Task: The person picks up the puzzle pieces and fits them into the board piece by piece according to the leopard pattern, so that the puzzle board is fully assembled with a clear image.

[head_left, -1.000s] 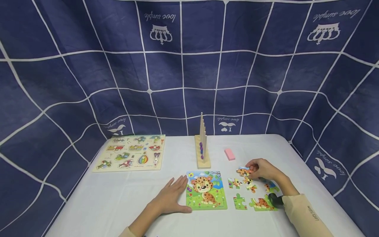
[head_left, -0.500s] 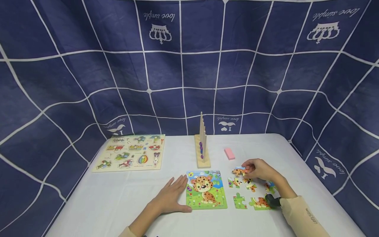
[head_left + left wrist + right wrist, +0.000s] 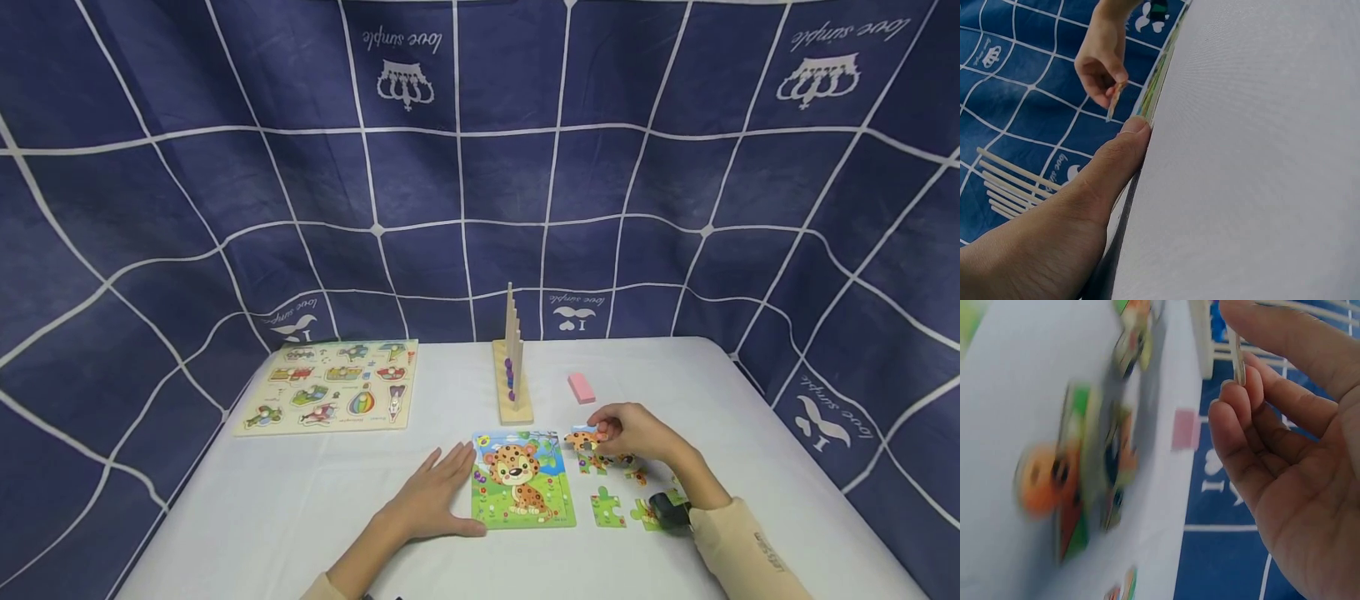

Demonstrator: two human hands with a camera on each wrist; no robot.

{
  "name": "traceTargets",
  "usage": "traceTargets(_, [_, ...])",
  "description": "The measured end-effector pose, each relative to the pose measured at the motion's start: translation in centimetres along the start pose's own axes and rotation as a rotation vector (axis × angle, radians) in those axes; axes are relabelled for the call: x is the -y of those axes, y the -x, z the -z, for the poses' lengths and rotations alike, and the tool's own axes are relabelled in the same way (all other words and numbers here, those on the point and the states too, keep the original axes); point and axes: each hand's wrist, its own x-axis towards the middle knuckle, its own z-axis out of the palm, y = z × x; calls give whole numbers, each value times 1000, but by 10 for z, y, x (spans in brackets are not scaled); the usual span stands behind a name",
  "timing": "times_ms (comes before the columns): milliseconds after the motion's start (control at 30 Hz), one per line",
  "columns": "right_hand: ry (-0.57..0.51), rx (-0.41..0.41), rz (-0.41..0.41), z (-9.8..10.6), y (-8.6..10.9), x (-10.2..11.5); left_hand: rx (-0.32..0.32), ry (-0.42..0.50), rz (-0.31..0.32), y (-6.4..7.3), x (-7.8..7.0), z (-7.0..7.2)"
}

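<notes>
My right hand [image 3: 637, 432] pinches a jigsaw puzzle piece [image 3: 581, 439] with spotted leopard print, held above the table just right of the leopard puzzle board [image 3: 557, 510]. In the right wrist view the piece [image 3: 1239, 359] appears edge-on between thumb and fingers. My left hand [image 3: 435, 496] lies with straight fingers along the board's left edge, its thumb at the lower left corner; the left wrist view shows the thumb [image 3: 1107, 165] against the edge. Several loose jigsaw pieces lie beneath and below the right hand, including a green one [image 3: 607, 509]; the hand and wrist camera partly hide others.
Behind the board stands a wooden peg stand [image 3: 517, 413] with upright rods and purple and blue beads. A pink block [image 3: 581, 388] lies to its right. At the back left is a vehicle peg puzzle [image 3: 378, 417]. A blue checked cloth [image 3: 517, 183] surrounds the white table.
My right hand has moved left with the pinched puzzle piece, from over the loose pieces to near the board's upper right corner. The left hand stays where it was.
</notes>
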Motion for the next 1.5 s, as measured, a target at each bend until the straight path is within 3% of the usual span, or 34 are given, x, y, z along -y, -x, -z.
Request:
traceTargets(600, [-14,16,148,-37,-29,40,-15,-9,-18,2,1,1])
traceTargets(900, [-76,34,119,-57,-40,53,-3,-4,-7,1,0,2])
traceTargets(1500, [-24,36,123,-79,-49,56,-4,-13,-10,2,-1,2])
